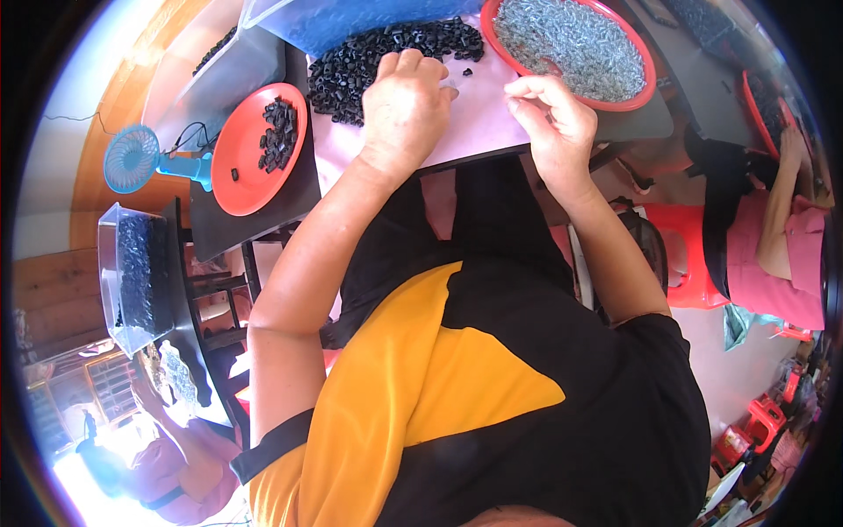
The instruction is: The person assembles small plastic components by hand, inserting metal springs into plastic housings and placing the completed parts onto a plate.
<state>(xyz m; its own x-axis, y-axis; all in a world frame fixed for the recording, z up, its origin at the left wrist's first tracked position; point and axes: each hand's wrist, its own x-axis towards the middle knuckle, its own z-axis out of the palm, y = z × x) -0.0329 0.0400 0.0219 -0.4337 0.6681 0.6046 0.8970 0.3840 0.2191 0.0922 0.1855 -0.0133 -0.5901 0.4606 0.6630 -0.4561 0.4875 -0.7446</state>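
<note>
My left hand (pixel 407 110) is curled with its fingers bent inward, at the near right side of a heap of small black plastic parts (pixel 347 70). Whatever its fingertips hold is hidden. To the right, my right hand (pixel 559 132) has thumb and forefinger brought together over the pale pink work surface (pixel 479 132); anything between them is too small to name. Just beyond this hand lies a red tray (pixel 625 105) filled with small clear, shiny pieces (pixel 571 48). A single black part (pixel 467 72) sits apart from the heap.
An orange-red plate (pixel 237 195) with several black pieces (pixel 279 136) stands at the left, beside a small blue fan (pixel 132 160). Behind the heap is a bluish clear bin (pixel 351 22). Co-workers sit at the right (pixel 773 246) and lower left (pixel 180 465).
</note>
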